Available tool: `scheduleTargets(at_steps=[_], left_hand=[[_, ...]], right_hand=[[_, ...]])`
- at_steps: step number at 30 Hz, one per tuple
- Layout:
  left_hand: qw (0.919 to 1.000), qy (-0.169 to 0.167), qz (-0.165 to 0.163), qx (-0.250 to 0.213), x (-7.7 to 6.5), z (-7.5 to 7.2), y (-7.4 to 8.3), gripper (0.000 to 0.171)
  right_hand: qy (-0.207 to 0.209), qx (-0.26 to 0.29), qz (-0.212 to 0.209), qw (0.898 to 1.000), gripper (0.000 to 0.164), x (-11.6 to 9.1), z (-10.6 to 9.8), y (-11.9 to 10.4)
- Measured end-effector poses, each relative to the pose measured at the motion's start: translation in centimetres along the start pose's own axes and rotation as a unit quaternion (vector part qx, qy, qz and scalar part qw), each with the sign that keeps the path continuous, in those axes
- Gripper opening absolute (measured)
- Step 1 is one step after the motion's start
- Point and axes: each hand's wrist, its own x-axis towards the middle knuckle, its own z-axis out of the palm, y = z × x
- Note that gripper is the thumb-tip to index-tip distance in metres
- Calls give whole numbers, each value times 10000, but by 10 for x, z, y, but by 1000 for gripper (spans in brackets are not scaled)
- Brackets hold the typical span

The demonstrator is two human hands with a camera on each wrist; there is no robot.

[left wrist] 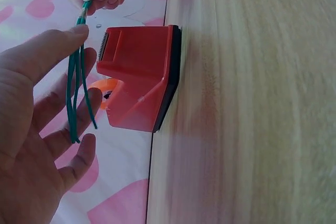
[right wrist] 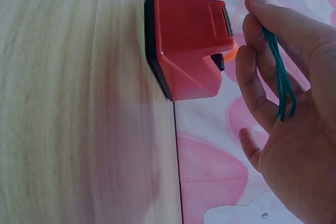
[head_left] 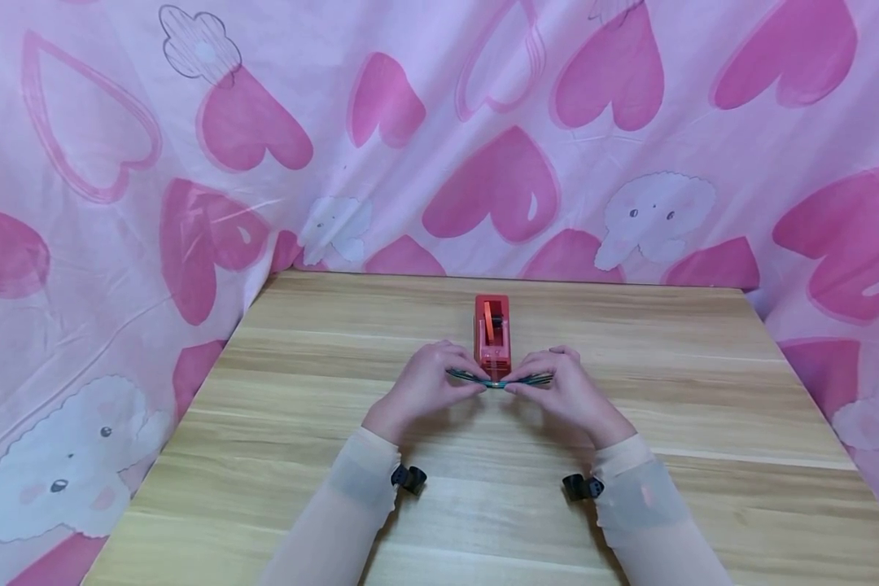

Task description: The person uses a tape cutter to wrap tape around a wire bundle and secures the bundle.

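Observation:
A thin bundle of green cords [head_left: 540,379] is held crosswise between both hands, just in front of the red tape dispenser [head_left: 493,356]. My left hand [head_left: 434,376] pinches the bundle left of its middle with thumb and index finger. On the other side, my right hand [head_left: 570,389] pinches it the same way. Between the two pinches, a short pale, shiny band shows on the cords. In the left wrist view the loose cord ends [left wrist: 73,103] hang past curved fingers. The right wrist view has the other cord ends [right wrist: 283,90] lying over the palm.
The dispenser carries an orange ring [head_left: 487,323] and a toothed cutting edge [right wrist: 228,22] facing the hands. Beneath it lies a wood-grain table [head_left: 300,488]. A pink heart-print cloth [head_left: 410,187] hangs behind and at both sides. Each wrist wears a small black camera.

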Motion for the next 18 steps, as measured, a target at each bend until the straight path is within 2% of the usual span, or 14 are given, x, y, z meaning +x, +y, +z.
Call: scheduleTargets(at_steps=[9,18], left_hand=[[9997,60,0,237,2,0,-4,16],[9997,-146,34,185,5,1,-7,14]], right_hand=[[141,-113,-232,9996,16,0,1,2],[273,-258,-248,9990,18,-1,1,2]])
